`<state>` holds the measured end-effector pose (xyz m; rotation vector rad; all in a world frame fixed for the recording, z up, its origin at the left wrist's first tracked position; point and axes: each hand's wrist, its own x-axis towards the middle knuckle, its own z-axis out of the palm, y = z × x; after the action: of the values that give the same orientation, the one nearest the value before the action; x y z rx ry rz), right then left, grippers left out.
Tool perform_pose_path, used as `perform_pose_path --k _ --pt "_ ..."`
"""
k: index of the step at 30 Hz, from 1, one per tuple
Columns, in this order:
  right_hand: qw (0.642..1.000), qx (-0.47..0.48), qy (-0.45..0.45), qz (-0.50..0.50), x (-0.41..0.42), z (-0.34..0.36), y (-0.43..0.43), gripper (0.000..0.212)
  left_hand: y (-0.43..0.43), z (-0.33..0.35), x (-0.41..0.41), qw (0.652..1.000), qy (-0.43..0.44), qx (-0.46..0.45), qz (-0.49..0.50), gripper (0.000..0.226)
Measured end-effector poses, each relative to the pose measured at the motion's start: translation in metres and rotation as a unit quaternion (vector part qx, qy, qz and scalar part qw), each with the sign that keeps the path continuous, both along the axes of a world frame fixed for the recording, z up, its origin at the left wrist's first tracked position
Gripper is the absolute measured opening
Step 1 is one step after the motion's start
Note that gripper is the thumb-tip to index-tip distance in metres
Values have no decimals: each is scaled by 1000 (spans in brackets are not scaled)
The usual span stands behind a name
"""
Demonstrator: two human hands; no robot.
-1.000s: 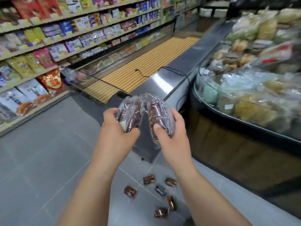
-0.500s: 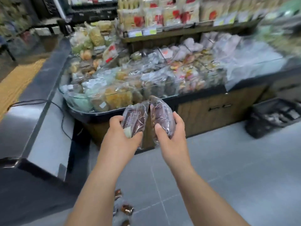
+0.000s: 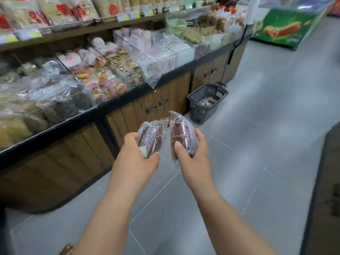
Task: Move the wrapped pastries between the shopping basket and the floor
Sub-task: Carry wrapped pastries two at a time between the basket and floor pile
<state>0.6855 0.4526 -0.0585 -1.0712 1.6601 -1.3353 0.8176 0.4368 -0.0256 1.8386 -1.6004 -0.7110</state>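
Dark brown pastries in clear plastic wrap [image 3: 182,137] | head view: one is held in each closed grip, left hand [image 3: 136,157] and right hand [image 3: 193,155], above the grey tiled floor [image 3: 257,144] | long axes near upright, tops leaning together | dark grey plastic shopping basket [image 3: 200,111] lies well apart, ahead-right; right hand is judged nearer

Wooden-fronted counter [image 3: 60,162] left, bagged snacks [image 3: 103,76] on top; packet shelf [image 3: 60,33] above; green display stand [image 3: 283,28] far right.

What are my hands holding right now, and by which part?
The left hand grips one wrapped pastry round its lower end; the right hand grips a second wrapped pastry round its lower half.
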Motion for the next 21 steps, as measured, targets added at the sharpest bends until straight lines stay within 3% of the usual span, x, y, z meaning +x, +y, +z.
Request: perform_pose_path --k 12,21 --pt "995 16 57 -77 -198 4 27 65 -8 1 -190 993 -39 7 -110 61" --pt "991 8 79 -107 -273 5 -73 70 -127 -10 -260 984 -59 12 -166 60"
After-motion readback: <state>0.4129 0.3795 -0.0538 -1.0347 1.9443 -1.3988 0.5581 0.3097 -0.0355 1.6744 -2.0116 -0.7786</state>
